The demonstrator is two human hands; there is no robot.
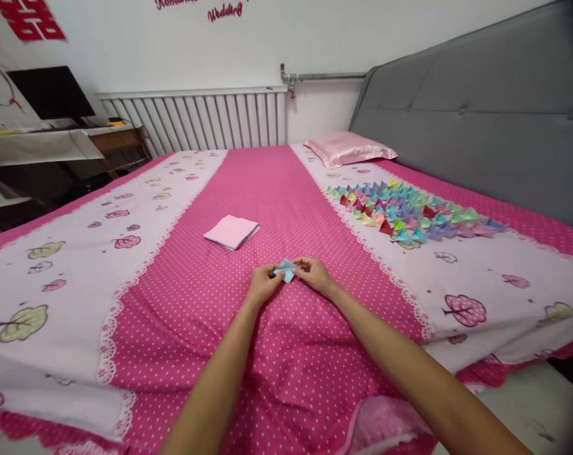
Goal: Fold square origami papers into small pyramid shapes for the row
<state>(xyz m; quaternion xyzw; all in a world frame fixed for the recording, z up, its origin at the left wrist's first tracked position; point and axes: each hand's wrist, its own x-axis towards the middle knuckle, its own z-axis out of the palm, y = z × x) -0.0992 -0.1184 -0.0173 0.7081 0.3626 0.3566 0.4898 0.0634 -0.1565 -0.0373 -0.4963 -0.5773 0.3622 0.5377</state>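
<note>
The left hand (263, 282) and right hand (313, 273) each pinch one side of a light-blue folded paper (287, 269), thumbs and fingers closed upon it. The paper is located above the pink dotted bedspread (286, 354). Beyond, left: a paper stack (231, 232), pink sheet uppermost. Right: rows of multicoloured folded pieces (412, 212). Farther: a pink pillow (350, 149).

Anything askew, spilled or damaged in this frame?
No spill or damage visible. Mildly askew: the bedspread is rumpled along its near side, with a paler pink patch showing there, while the far part lies flatter.
</note>
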